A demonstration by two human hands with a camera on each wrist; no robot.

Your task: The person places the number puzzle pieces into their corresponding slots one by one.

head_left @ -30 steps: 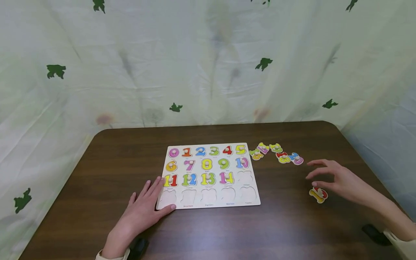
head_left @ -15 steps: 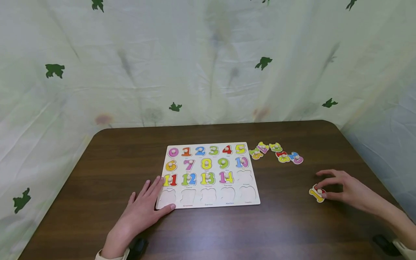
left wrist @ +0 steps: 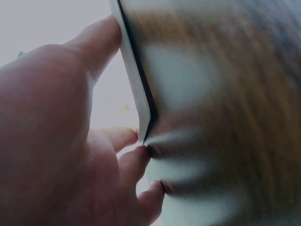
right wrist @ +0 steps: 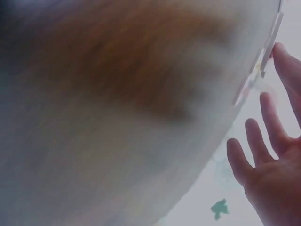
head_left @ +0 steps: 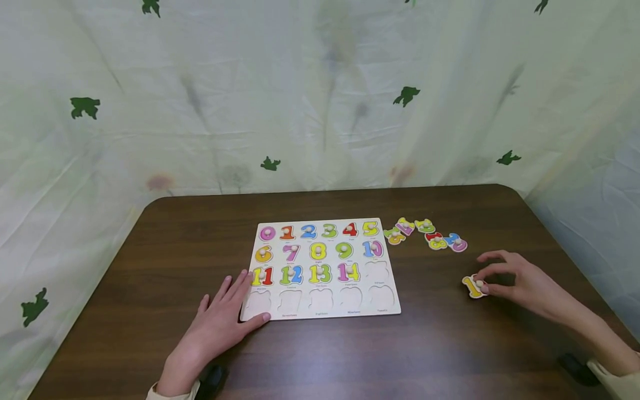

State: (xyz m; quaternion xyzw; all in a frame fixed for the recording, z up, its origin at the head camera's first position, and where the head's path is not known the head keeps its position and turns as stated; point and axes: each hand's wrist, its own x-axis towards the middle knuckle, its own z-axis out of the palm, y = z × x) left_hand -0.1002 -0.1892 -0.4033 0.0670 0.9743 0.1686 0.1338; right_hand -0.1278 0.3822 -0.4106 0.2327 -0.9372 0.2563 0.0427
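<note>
A white wooden number puzzle board [head_left: 336,303] lies on the table, its upper rows filled with coloured, knobbed number pieces. Five outlined places toward the near right hold no piece. My left hand [head_left: 217,319] rests at the board's near left corner, fingers fairly straight along the left side and thumb on the near edge; the left wrist view shows the fingers against the board edge [left wrist: 134,80]. To the right of the board, my right hand [head_left: 522,283] pinches a puzzle piece [head_left: 471,287] by its knob. A yellow 1 shows on it; the fingers cover its other digit.
Loose number pieces lie beyond the board's right side: a green-yellow one [head_left: 394,236], a pink-yellow one [head_left: 405,225], a green one [head_left: 425,225], a red-yellow one [head_left: 436,240] and a blue-pink one [head_left: 456,243]. A pale curtain [head_left: 320,111] hangs behind the brown table [head_left: 190,233].
My right hand came down to the piece with the yellow 1, took hold of its knob and moved it left and slightly away from me. The left hand stayed still.
</note>
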